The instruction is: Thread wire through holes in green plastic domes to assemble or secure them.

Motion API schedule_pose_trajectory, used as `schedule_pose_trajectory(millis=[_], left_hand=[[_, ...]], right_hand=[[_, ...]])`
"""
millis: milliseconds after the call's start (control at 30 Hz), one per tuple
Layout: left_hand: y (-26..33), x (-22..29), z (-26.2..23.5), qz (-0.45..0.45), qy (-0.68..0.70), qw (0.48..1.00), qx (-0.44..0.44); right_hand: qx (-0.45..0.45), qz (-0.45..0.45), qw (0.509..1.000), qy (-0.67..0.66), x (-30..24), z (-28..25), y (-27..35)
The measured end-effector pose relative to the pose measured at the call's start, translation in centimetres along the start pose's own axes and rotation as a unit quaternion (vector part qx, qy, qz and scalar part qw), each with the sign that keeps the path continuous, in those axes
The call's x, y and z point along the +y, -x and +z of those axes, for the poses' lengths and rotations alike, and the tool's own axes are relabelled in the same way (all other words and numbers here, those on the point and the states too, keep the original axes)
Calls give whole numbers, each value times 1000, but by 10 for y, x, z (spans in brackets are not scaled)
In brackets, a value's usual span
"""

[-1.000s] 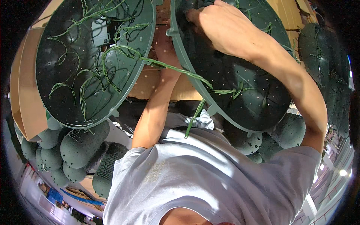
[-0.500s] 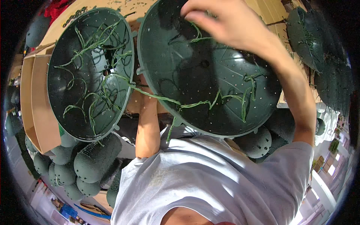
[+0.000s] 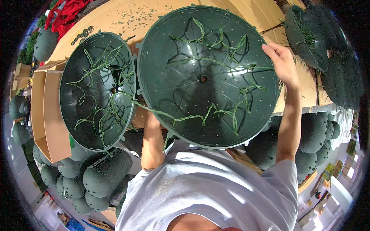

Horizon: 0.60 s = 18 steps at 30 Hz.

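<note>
My right hand (image 3: 283, 61) grips the right rim of a large dark green plastic half-shell (image 3: 181, 88), thumb on the inside edge and fingers partly behind. The shell's hollow faces up, with many small holes and a round hole in the middle. A twisted green cord (image 3: 189, 118) zigzags round its inside. To the left, a second green half-shell (image 3: 71, 104) holds more tangled cord, and one strand crosses between the two. My left forearm (image 3: 153, 140) reaches up under the shells; the left hand is hidden behind them.
A cardboard-covered table (image 3: 135, 29) has small green bits and dark rings (image 3: 81, 35) on it. An open cardboard box (image 3: 52, 115) stands at left. Rounded dark green pieces (image 3: 102, 175) are heaped below on both sides. More shells with green bristles (image 3: 308, 34) lie at far right.
My right hand has gone from above the far part of the large shell to its right rim. The shell sits nearer and its far side, with cord along it, now shows.
</note>
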<state>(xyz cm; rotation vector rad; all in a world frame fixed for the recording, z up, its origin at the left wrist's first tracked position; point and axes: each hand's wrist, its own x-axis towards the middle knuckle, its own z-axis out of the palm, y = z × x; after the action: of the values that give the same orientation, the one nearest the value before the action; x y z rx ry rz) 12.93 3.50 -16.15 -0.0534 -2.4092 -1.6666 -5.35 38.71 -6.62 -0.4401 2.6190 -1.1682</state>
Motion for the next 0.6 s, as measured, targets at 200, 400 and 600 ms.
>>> schedule_pose_trajectory(millis=[200, 400, 600], left_hand=[[37, 28, -16, 4, -36, 999, -11], [170, 90, -26, 8, -52, 998, -28], [173, 93, -28, 3, -79, 996, -33]], right_hand=[[32, 25, 999, 24, -33, 12, 17], [196, -219, 934, 203, -49, 18, 29], [-123, -400, 844, 337, -94, 30, 40]])
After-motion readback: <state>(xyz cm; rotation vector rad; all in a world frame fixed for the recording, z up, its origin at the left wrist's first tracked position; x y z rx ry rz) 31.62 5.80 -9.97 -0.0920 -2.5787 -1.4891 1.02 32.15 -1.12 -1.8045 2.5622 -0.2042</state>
